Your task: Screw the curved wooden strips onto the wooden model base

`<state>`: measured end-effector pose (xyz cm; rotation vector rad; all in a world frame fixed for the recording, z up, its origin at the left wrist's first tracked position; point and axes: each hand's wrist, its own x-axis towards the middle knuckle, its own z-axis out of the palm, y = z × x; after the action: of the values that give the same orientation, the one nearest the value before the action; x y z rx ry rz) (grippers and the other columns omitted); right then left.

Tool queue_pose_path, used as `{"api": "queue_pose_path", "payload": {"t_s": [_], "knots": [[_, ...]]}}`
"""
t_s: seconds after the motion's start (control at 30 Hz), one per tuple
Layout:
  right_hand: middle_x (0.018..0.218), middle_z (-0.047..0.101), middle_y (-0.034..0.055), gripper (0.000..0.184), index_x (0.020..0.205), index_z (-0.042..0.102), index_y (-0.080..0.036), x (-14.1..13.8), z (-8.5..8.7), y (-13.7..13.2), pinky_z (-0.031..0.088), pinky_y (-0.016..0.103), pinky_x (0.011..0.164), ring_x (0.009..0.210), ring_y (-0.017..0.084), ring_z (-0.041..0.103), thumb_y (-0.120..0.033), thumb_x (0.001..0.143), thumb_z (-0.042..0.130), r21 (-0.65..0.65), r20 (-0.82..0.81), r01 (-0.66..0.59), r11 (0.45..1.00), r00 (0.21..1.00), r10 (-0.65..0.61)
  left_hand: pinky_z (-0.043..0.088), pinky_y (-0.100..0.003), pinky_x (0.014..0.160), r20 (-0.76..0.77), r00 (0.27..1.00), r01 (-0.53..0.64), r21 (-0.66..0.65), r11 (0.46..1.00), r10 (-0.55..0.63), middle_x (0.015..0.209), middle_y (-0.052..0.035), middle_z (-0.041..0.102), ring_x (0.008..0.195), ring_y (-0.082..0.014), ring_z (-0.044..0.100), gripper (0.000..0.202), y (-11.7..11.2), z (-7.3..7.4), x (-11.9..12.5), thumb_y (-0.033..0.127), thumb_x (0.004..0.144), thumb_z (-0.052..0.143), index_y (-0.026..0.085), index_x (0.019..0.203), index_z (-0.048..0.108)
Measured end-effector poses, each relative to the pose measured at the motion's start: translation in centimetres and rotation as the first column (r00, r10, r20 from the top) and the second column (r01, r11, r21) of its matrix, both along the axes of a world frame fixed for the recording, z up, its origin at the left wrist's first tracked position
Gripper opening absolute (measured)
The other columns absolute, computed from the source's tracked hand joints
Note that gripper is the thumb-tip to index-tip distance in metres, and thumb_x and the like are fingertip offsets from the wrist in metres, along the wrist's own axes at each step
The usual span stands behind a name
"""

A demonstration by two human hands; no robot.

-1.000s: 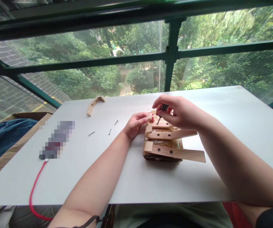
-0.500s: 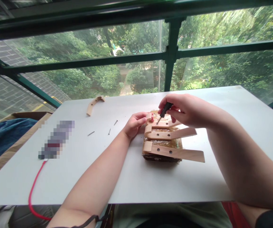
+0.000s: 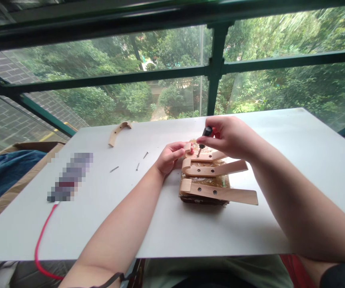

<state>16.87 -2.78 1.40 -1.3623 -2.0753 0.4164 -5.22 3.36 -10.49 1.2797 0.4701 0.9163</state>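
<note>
Black-handled and thin-shafted, a screwdriver (image 3: 207, 131) is set at the farthest wooden hook (image 3: 204, 157) of three on a brown block (image 3: 220, 182). It is gripped by the right hand (image 3: 225, 136), fingers curled tight; the hook's bent end is pinched by the left hand (image 3: 171, 157). The tip is pointed downward, the long axis steep, leaning slightly right at the top.

Pixelated item (image 3: 70, 176), left of block (image 3: 204, 199): blurred, unidentifiable
Far hook (image 3: 204, 157), atop block: outer end behind right hand (image 3: 228, 136)
Black sleeve (image 3: 344, 275), right of block: cut off
</note>
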Motion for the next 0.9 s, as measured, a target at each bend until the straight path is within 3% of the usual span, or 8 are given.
{"api": "queue_pose_path", "payload": {"t_s": [0.2, 0.33, 0.43, 0.53, 0.77, 0.9], "knots": [[0.057, 0.046, -0.0058, 0.035, 0.067, 0.043, -0.021, -0.5, -0.2, -0.3, 0.028, 0.026, 0.05, 0.052, 0.009, 0.038, -0.041, 0.082, 0.068, -0.047, -0.042, 0.051, 0.998, 0.998, -0.053, 0.052, -0.031, 0.088, 0.006, 1.0, -0.004, 0.021, 1.0, 0.004, 0.097, -0.0096, 0.074, 0.091, -0.0209, 0.067, 0.034, 0.1, -0.2, -0.1, 0.043, 0.075, 0.079, 0.012, 0.09, 0.078], [0.061, 0.053, -0.0039, 0.025, 0.072, 0.05, -0.021, -1.0, -0.3, -0.6, 0.031, 0.027, 0.054, 0.054, 0.01, 0.043, -0.036, 0.085, 0.064, 0.009, -0.016, 0.048, 0.999, 0.999, -0.048, 0.052, -0.031, 0.085, 0.014, 1.0, 0.011, -0.004, 1.0, -0.011, 0.093, -0.0087, 0.074, 0.088, -0.0207, 0.068, 0.034, 0.1, -0.2, -0.1, 0.043, 0.076, 0.078, 0.014, 0.094, 0.078], [0.075, 0.064, -0.0002, 0.01, 0.088, 0.059, -0.02, -1.1, -0.7, -0.4, 0.037, 0.027, 0.061, 0.064, 0.013, 0.053, -0.03, 0.086, 0.063, 0.059, -0.007, -0.022, 0.998, 1.0, 0.022, 0.051, -0.031, 0.083, -0.016, 1.0, -0.013, 0.006, 1.0, 0.013, 0.092, -0.0088, 0.074, 0.085, -0.0207, 0.067, 0.034, 0.1, -0.2, -0.1, 0.044, 0.075, 0.078, 0.013, 0.09, 0.078], [0.091, 0.07, 0.0026, 0.026, 0.11, 0.057, -0.021, -1.0, -1.0, -0.3, 0.043, 0.028, 0.069, 0.075, 0.016, 0.06, -0.02, 0.084, 0.062, 0.09, -0.025, -0.138, 0.986, 0.99, 0.14, 0.05, -0.032, 0.083, -0.045, 0.999, -0.025, 0.013, 1.0, 0.025, 0.091, -0.0089, 0.073, 0.084, -0.021, 0.067, 0.037, 0.1, -0.1, -0.1, 0.047, 0.074, 0.078, 0.013, 0.088, 0.077], [0.098, 0.073, 0.0056, 0.022, 0.109, 0.057, -0.021, -0.1, -0.1, -0.7, 0.047, 0.029, 0.071, 0.08, 0.017, 0.065, -0.016, 0.087, 0.054, 0.003, 0.022, -0.252, 0.968, 0.968, 0.252, 0.05, -0.034, 0.085, -0.033, 0.999, -0.027, 0.001, 1.0, 0.027, 0.093, -0.0092, 0.073, 0.085, -0.0218, 0.066, 0.038, 0.0, 0.1, 0.0, 0.047, 0.071, 0.08, 0.013, 0.087, 0.077], [0.105, 0.073, 0.0064, 0.029, 0.118, 0.052, -0.022, 0.4, -0.1, -0.8, 0.049, 0.029, 0.07, 0.083, 0.017, 0.067, -0.015, 0.09, 0.05, -0.007, -0.005, -0.226, 0.974, 0.974, 0.226, 0.049, -0.033, 0.085, -0.037, 0.999, -0.036, 0.007, 0.999, 0.036, 0.093, -0.0092, 0.073, 0.088, -0.0223, 0.066, 0.037, 0.1, 0.0, -0.1, 0.047, 0.072, 0.08, 0.013, 0.088, 0.078]]}}
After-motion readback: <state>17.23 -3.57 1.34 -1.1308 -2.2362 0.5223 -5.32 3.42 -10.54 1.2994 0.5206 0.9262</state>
